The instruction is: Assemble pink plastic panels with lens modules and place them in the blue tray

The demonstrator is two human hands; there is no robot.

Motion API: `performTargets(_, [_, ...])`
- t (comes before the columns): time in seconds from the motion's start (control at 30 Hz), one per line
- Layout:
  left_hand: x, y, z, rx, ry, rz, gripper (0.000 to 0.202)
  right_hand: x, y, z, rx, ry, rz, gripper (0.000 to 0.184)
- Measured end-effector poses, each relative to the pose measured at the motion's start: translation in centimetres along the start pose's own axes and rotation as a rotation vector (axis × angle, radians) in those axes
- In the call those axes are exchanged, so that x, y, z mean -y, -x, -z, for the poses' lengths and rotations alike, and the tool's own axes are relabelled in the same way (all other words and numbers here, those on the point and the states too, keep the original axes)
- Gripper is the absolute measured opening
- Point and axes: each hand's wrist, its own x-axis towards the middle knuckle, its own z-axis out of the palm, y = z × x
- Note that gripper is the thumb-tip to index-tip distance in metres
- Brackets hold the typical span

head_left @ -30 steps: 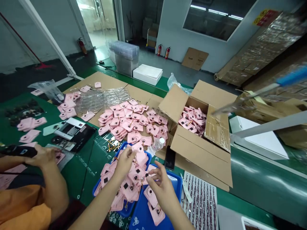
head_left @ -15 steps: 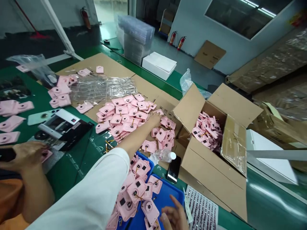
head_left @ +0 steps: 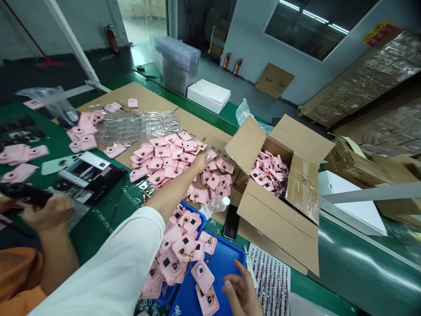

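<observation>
My left arm in a white sleeve reaches across to the loose pile of pink camera-shaped cases (head_left: 164, 160). At the pile's right edge, the fingers of my left hand (head_left: 200, 162) close on one pink case (head_left: 211, 154); the fingertips are small and partly hidden. My right hand (head_left: 241, 287) is open, thumb and forefinger apart, holding nothing, over the right edge of a blue tray (head_left: 226, 256). Left of it, more pink cases (head_left: 184, 245), several with black squares and small ribbon cables, are heaped in and across the blue trays.
An open cardboard box (head_left: 276, 219) holds more pink cases. A clear bottle (head_left: 217, 204) and a black phone (head_left: 231, 223) lie before it. A white sheet with dark rows (head_left: 269, 276) lies at right. A co-worker's hand (head_left: 49, 213) grips a dark tool at left.
The camera view has shifted, moving the scene leftward. My left hand stays at the pile's edge, its fingers drawn closer together. The co-worker's hands have moved, with the dark tool more in view.
</observation>
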Motion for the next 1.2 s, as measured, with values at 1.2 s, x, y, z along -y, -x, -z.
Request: performTargets(1.2, [-11.5, 49.6, -0.5, 0.154, 0.6, -0.421, 0.082, 8.1, 10.5, 12.3, 0.455, -0.379, 0.649, 0.075])
